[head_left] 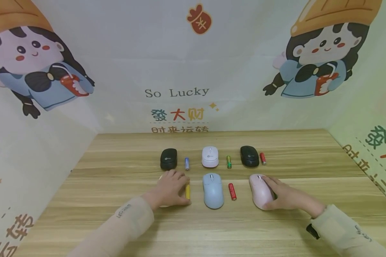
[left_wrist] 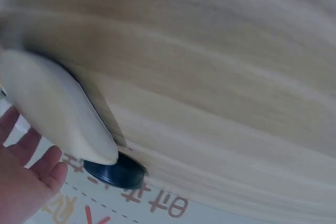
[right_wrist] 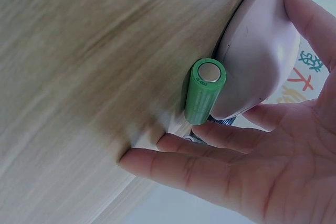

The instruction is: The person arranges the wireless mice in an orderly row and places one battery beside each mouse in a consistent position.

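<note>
My left hand hovers over a cream-white mouse, mostly hidden beneath it in the head view. Its fingers extend past the mouse, and a yellow battery shows between fingertips and thumb. In the left wrist view the visible fingers are loosely bent and apart from the mouse. My right hand reaches around a pale pink mouse, thumb against one end and index finger near the other. Its other fingers are spread straight, tips at the table. Under that hand, a green battery lies beside the pink mouse.
Between the hands lie a light-blue mouse and a red battery. Behind stand a black mouse, a blue battery, a white mouse, a green-yellow battery, another black mouse and a small red battery.
</note>
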The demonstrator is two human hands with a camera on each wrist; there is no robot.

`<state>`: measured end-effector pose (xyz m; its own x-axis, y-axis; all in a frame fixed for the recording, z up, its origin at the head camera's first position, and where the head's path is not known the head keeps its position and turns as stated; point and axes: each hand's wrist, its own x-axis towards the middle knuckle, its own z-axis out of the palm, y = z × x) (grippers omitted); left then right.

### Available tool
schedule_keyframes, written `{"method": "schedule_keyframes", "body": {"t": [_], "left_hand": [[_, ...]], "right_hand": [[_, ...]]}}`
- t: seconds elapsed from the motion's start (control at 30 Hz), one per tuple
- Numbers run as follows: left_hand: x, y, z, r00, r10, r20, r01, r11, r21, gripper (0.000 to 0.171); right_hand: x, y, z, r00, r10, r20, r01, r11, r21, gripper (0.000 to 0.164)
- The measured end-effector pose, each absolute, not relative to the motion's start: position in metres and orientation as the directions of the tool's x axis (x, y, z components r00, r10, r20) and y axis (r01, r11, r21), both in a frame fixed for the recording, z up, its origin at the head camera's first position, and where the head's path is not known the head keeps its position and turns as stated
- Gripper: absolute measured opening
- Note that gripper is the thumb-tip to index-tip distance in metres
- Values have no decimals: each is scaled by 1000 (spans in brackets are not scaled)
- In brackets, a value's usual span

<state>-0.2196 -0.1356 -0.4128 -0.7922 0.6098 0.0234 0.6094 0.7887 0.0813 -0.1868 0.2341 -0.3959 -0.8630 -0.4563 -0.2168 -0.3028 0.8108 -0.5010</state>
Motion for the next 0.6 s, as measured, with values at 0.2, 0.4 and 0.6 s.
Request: {"method": "schedule_keyframes", "body": {"t": [0.2, 0.4, 0.6], "left_hand": [[-224, -147, -404, -840, 543, 15, 538, 828, 158, 82], [-222, -162, -394, -883, 469, 3, 455, 856, 244, 79], [-221, -190, -394, -911, 406, 69, 406, 861, 307, 74]], "right_hand": [[-188, 233, -396, -862, -459, -213, -313, 815, -488, 95], [-188, 235, -397, -860, -459, -223, -309, 816, -489, 96], [-189, 241, -394, -836, -508, -207, -314, 753, -579, 97]]}}
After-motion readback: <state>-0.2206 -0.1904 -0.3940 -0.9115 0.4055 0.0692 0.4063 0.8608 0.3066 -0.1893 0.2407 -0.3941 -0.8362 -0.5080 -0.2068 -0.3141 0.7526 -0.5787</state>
